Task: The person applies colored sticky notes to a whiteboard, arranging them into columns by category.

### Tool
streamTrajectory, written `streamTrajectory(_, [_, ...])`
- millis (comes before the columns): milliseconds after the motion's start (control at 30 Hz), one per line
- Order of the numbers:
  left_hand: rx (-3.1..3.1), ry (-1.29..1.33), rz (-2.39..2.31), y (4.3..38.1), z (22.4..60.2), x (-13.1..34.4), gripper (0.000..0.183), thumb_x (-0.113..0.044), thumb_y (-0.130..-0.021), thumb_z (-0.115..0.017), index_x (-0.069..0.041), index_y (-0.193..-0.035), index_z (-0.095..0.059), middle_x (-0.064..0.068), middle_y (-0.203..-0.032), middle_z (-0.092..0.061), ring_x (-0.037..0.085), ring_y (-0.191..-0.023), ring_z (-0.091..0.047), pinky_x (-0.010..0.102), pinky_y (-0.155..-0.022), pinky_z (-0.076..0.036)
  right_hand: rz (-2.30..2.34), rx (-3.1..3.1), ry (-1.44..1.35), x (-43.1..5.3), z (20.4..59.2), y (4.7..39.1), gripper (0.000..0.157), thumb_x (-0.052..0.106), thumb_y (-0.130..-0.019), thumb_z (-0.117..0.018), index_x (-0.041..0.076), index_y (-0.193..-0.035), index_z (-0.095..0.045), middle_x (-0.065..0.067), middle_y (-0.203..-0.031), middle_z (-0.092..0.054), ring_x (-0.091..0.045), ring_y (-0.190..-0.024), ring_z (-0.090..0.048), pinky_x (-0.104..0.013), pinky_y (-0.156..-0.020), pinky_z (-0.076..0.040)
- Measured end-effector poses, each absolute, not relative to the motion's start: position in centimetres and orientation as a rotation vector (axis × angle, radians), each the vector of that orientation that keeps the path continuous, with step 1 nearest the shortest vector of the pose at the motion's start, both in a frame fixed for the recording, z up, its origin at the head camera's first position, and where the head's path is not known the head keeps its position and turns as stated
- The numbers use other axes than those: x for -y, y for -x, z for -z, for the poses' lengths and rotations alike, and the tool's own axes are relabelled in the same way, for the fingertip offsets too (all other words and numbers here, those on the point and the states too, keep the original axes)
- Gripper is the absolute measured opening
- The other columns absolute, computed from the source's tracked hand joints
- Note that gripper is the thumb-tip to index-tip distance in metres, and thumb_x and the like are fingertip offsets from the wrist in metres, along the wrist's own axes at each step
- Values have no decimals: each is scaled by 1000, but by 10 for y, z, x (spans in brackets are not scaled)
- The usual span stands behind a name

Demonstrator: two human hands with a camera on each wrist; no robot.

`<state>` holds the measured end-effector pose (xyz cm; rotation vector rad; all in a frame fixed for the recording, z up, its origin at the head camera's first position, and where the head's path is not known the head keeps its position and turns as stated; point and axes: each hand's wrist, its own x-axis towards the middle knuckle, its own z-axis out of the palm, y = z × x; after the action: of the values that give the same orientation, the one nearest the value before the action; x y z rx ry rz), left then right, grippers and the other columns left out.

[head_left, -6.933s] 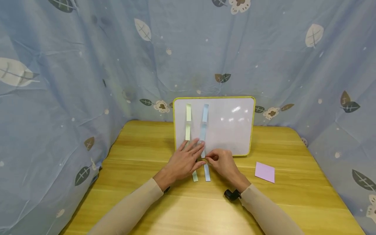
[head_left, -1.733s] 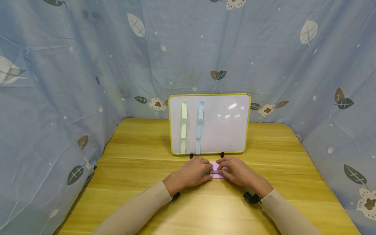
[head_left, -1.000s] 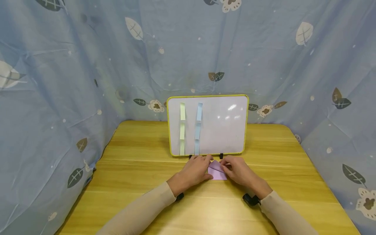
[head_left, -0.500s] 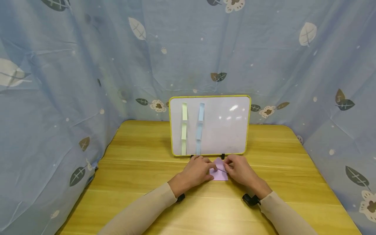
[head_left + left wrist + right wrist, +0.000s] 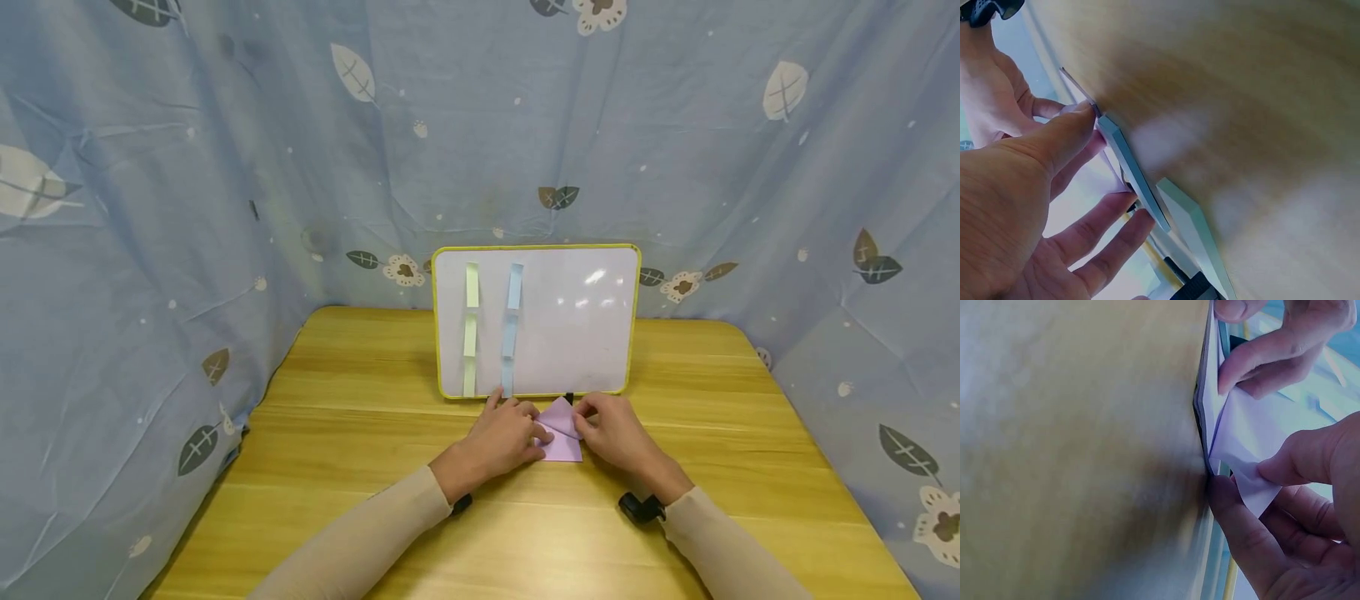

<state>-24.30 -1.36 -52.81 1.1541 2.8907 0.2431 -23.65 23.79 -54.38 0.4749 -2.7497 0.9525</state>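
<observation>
A purple sticky note pad [image 5: 561, 452] lies on the table in front of the whiteboard, between both hands. My left hand [image 5: 497, 439] holds its left side, thumb at the edge and index finger pressing on top. My right hand [image 5: 609, 432] pinches the top sheet [image 5: 1250, 428], which is bent up off the pad with its far part raised. In the left wrist view, a blue sticky note pad [image 5: 1130, 164] and a green one [image 5: 1192, 228] lie under and beside the left fingers; the left hand hides them in the head view.
A yellow-framed whiteboard [image 5: 577, 333] stands behind the hands on black feet [image 5: 569, 398]. Green strips [image 5: 470, 333] and blue strips [image 5: 510, 335] hang on it in two columns. A patterned curtain [image 5: 450, 150] surrounds the wooden table [image 5: 360, 375].
Earlier the hands were at the blue strips and the purple pad lay off to the right. The pad is now between the hands, and its top sheet has been lifted further up.
</observation>
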Motion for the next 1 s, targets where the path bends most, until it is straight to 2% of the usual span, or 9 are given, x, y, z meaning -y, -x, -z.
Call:
streamTrajectory(233, [-2889, -1125, -222, 242, 528, 12, 30, -44, -109, -85, -39, -138, -88, -1, -152, -76, 24, -148, -68, 71, -140, -36, -995, 2769, -430, -241, 541, 242, 13, 4, -104, -81, 11, -93, -82, 2, -90, -82, -21, -94, -82, -40, -86, -68])
streamTrajectory(367, [-2893, -1119, -224, 241, 529, 12, 30, -43, -108, -86, -39, -137, -88, -1, -151, -76, 23, -147, -68, 69, -140, -38, -1005, 2793, -387, -244, 539, 245, 12, 5, -106, -79, 10, -96, -82, 0, -92, -83, -19, -94, -79, -38, -87, -67])
streamTrajectory(567, [-2896, -1137, -206, 241, 528, 12, 28, -42, -109, -85, -39, -136, -88, 0, -149, -76, 23, -145, -69, 66, -140, -40, -990, 2784, -348, -251, 539, 249, 12, 6, -105, -80, 10, -94, -81, -1, -92, -82, -15, -86, -71, -33, -82, -62])
streamTrajectory(1000, [-2866, -1203, -157, 241, 528, 10, 26, -40, -110, -83, -37, -136, -89, -5, -149, -76, 23, -140, -71, 61, -138, -45, -940, 2757, -302, -262, 538, 248, 10, 6, -104, -82, 11, -95, -83, -3, -93, -85, -17, -88, -75, -40, -84, -63])
